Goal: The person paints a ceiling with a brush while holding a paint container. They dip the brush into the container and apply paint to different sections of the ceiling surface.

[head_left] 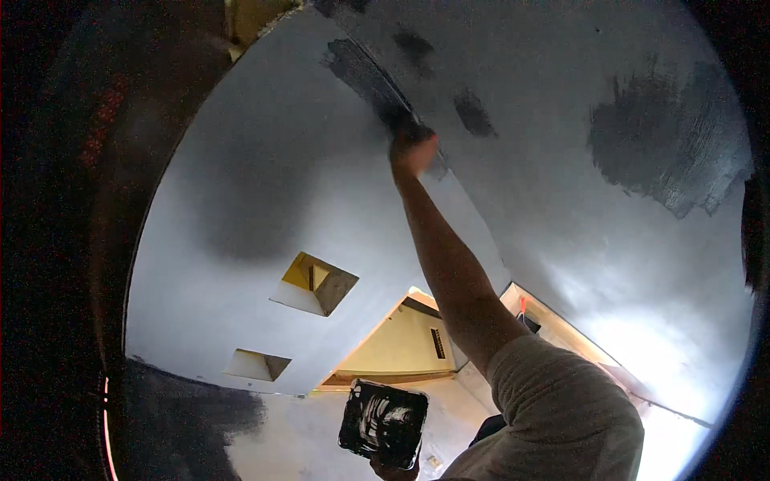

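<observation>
The left hand holds a black paint tray low and flat, fingers closed under it, so the paint stays in. The right hand reaches up with fingers shut on a brush, mostly hidden, pressing it where the two walls meet, by the dark paint streak.

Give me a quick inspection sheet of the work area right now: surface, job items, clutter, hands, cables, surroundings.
Surface: pale wall with dark paint patches and a stroke along the corner.
Job's things: black paint tray, smeared with paint; brush hidden behind the hand.
Clutter: nothing seen.
Hands: right hand raised at the corner stroke, closed; left hand under the tray, mostly out of frame.
Cables: nothing seen.
Surroundings: two square recesses, a yellowish opening below.
</observation>
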A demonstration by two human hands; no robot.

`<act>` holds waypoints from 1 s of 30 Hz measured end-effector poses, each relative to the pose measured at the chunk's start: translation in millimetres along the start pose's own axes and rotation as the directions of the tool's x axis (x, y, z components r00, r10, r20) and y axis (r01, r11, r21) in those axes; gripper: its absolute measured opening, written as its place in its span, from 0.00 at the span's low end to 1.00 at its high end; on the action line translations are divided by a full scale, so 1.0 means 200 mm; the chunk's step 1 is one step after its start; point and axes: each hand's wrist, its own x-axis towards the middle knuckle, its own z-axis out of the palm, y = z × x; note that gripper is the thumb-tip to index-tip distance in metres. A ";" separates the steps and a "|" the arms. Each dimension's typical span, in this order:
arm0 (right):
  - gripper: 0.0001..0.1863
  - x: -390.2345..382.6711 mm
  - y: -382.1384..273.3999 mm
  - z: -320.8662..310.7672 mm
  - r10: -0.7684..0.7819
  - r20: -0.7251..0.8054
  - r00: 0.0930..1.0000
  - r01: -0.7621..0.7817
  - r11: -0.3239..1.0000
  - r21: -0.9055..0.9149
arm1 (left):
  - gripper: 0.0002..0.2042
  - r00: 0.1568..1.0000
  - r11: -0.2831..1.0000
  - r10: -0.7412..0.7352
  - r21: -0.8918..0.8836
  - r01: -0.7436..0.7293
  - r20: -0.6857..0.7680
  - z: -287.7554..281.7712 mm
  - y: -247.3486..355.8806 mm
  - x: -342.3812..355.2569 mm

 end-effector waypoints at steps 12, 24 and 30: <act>0.48 0.20 -0.47 0.16 0.109 0.057 0.992 -0.115 0.988 0.104 | 0.35 0.999 0.998 0.026 0.058 -0.027 0.019 -0.02 0.01 0.01; 0.20 -0.13 0.59 -0.52 0.102 -0.151 0.983 -0.148 0.929 -0.339 | 0.35 1.000 1.000 -0.003 0.008 0.002 0.031 -0.16 0.00 -0.07; 0.19 -0.12 0.10 -0.08 -0.052 0.136 0.989 0.066 0.993 -0.099 | 0.37 0.952 0.087 0.253 0.976 -0.201 0.174 -0.20 -0.03 -0.16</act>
